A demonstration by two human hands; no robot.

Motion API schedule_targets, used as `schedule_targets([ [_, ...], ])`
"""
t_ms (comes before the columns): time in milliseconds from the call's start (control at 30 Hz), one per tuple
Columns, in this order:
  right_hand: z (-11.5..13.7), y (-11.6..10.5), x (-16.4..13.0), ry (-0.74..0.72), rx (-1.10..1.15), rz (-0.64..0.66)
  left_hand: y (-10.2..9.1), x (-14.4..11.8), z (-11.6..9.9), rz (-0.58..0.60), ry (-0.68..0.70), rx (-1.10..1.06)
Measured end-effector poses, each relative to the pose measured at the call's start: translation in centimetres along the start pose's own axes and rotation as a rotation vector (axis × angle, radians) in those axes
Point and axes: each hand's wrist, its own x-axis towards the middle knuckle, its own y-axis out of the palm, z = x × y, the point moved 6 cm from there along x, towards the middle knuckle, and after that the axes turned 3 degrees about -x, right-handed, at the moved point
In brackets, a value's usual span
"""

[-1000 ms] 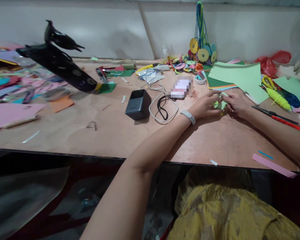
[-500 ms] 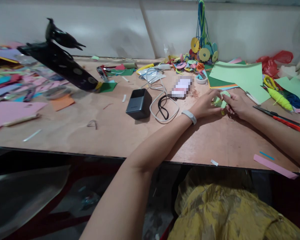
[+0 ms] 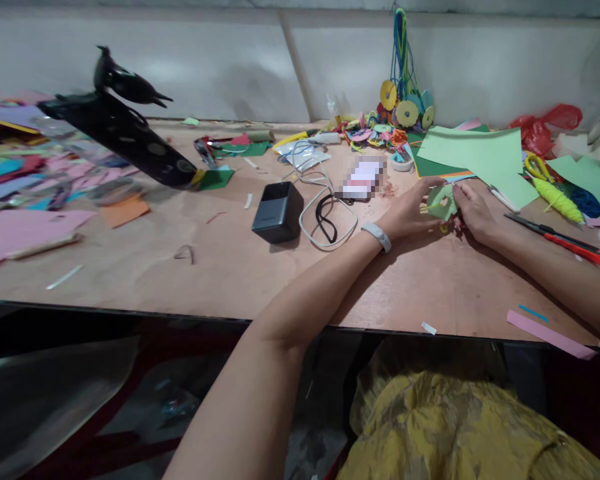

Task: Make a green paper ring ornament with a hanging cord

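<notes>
A small light-green paper piece (image 3: 441, 202) is being held just above the bench (image 3: 230, 267), towards its far right part, between the two hands. The left hand (image 3: 409, 215) is being closed on the piece's left edge, its grip narrowed to a pinch of fingers and thumb on the paper; a white band (image 3: 377, 236) is being worn on that wrist. The right hand (image 3: 473, 207) is being pressed against the piece's right edge, the fingertips (image 3: 457, 192) touching the paper at its upper corner; how firmly this grip is being closed cannot be told, since the fingers are being seen from the back.

Just behind the hands, large light-green sheets (image 3: 475, 157) are lying over a dark-green one. To the right of the right forearm, red-handled scissors (image 3: 563, 239) are lying flat, with a yellow spool of thread (image 3: 557, 198) beyond them. To the left of the left wrist, a coiled white cable (image 3: 325, 213) is lying beside a dark grey box (image 3: 277, 211). A bundle of coloured paper discs on cords (image 3: 405, 107) is being hung against the back wall. Near the front edge, a pink paper strip (image 3: 550, 327) is lying flat, well apart from the hands. Coloured paper scraps (image 3: 30, 220) are being spread over the left part of the bench.
</notes>
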Motion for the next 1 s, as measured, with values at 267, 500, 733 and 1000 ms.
schedule_targets([
  [267, 0.0, -0.2, 0.3, -0.038, 0.047, 0.000, 0.3, 0.1, -0.4, 0.022, -0.001, -0.025],
  [500, 0.2, -0.1, 0.3, -0.048, 0.038, 0.015, 0.4, 0.1, 0.3, 0.047, -0.001, 0.038],
  [733, -0.4, 0.3, 0.0, -0.056, -0.064, 0.042, 0.4, 0.3, 0.7, 0.156, 0.001, 0.161],
  [1000, -0.2, -0.2, 0.4, -0.299, -0.293, -0.085, 0.8, 0.1, -0.6, 0.171, -0.056, 0.419],
])
